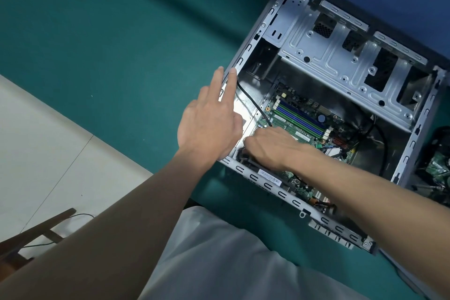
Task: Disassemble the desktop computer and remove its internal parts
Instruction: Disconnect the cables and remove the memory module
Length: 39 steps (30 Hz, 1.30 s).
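The desktop computer case [341, 68] is laid open on its side on the green counter [121, 44], with the motherboard [299, 119] exposed inside. The right hand [270, 146] is lowered over the board's near corner with its fingers curled; whether anything is grasped cannot be told. The left hand [209, 119] is released, its straight fingertips laid on the case's rim.

Two hands at an open computer case [267, 186] on a green desk [121, 44].
The left hand [209, 124] lies flat with straight fingers along the case's left rim. The right hand [270, 146] reaches inside, fingers curled down at the near corner of the motherboard [302, 117]; what they hold is hidden. A black cable [253, 102] runs from the rim to that hand.
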Each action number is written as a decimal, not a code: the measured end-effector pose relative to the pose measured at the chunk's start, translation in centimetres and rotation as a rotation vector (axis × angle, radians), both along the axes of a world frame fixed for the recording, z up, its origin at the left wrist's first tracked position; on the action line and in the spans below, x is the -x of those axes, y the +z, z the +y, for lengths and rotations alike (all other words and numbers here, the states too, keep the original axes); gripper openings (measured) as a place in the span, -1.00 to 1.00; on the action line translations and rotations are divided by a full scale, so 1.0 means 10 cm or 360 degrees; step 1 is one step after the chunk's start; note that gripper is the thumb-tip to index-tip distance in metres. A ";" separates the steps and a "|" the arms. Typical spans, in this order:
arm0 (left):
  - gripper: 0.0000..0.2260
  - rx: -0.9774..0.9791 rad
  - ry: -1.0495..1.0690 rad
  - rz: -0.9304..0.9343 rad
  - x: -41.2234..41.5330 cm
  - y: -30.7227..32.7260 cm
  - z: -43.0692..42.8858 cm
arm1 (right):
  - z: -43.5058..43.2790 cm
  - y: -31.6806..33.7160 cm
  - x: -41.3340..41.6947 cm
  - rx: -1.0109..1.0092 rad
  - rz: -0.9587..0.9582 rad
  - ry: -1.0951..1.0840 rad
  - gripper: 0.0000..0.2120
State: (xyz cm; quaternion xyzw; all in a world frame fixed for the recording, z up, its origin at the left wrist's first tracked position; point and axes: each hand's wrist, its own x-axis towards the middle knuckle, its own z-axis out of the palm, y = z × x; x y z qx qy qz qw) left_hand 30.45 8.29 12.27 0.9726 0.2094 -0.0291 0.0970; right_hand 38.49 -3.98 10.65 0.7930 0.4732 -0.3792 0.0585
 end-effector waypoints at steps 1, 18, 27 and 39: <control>-0.37 0.0002 -0.0001 -0.0001 0.00 0.00 0.00 | 0.01 0.01 -0.01 0.0001 0.0007 0.0024 -0.66; -0.38 0.0037 0.0000 -0.0025 0.00 0.01 0.00 | 0.18 0.08 -0.09 0.0020 -0.0114 0.0855 -0.70; -0.38 0.0046 0.0011 -0.0042 0.01 0.01 0.00 | 0.14 -0.03 -0.05 0.0032 -0.0139 0.0230 -0.67; -0.38 0.0055 0.0010 -0.0035 0.01 0.00 0.00 | -0.06 -0.23 -0.05 -0.0103 -0.0043 -0.0276 -0.70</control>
